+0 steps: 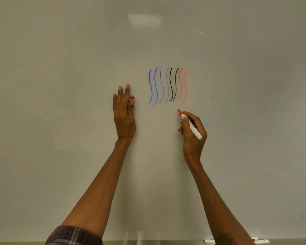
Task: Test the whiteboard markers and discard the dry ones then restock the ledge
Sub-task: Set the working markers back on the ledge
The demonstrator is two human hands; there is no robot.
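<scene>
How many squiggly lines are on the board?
8, side by side on the board: three blue at left, one faint grey, two black, two red at right.

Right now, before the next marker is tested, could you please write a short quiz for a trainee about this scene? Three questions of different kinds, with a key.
1. True or false: the red marker held in the right hand has its cap on.
2. What colour are the two test lines farthest to the right? A blue, B black, C red.
3. Fill in: the left hand pinches a small red ____.

Key: 1 false, the tip is bare; 2 C; 3 cap.
</scene>
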